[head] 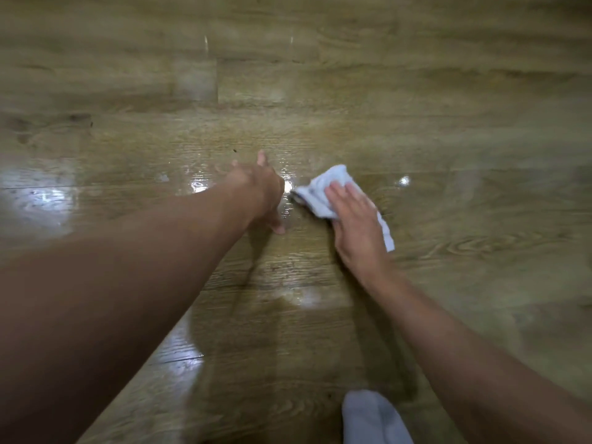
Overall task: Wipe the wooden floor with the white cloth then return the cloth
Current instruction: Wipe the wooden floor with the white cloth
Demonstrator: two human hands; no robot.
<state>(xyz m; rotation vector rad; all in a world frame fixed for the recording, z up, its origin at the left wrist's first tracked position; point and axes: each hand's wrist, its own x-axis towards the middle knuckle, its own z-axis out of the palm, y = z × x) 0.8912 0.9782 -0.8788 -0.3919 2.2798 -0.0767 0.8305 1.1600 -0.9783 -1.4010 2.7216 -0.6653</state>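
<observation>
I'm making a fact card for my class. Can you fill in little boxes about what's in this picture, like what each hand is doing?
place: wooden floor, shiny with wet-looking patches
left hand: fingers spread, propped on the floor, holding nothing
right hand: flat, pressing down on the white cloth
cloth position: crumpled on the floor, just right of the left hand, not touching it
also seen: pale sock-like thing at the bottom edge
task stage: wiping; cloth not yet returned
</observation>
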